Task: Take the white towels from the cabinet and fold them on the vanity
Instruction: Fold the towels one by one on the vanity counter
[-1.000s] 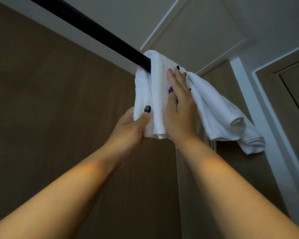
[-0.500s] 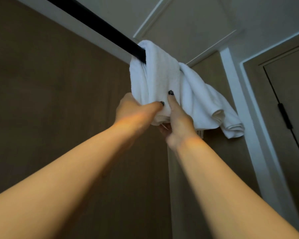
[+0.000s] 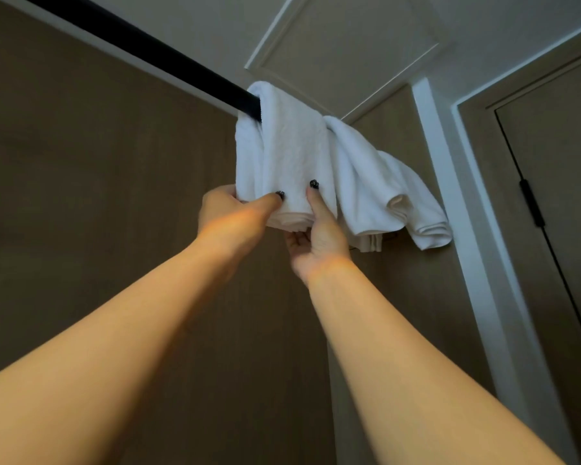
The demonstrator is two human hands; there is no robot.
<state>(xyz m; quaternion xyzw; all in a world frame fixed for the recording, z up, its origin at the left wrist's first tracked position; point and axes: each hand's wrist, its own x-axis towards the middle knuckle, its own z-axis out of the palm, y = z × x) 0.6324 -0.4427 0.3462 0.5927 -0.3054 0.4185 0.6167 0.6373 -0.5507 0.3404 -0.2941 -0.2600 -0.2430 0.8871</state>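
Observation:
A folded white towel hangs over the black rail high inside the cabinet. My left hand grips its lower left edge, thumb pressed on the front. My right hand holds its bottom from below, thumb up on the front face. A second white towel hangs bunched over the rail just to the right, touching the first; neither hand is on it.
Brown cabinet wall fills the left and middle behind my arms. A white door frame runs down the right side, with a dark door and hinge beyond it. The ceiling panel is above.
My right hand slid from flat on the towel's front down to its bottom edge. My left hand rose slightly to pinch the lower left. The towels stay on the rail.

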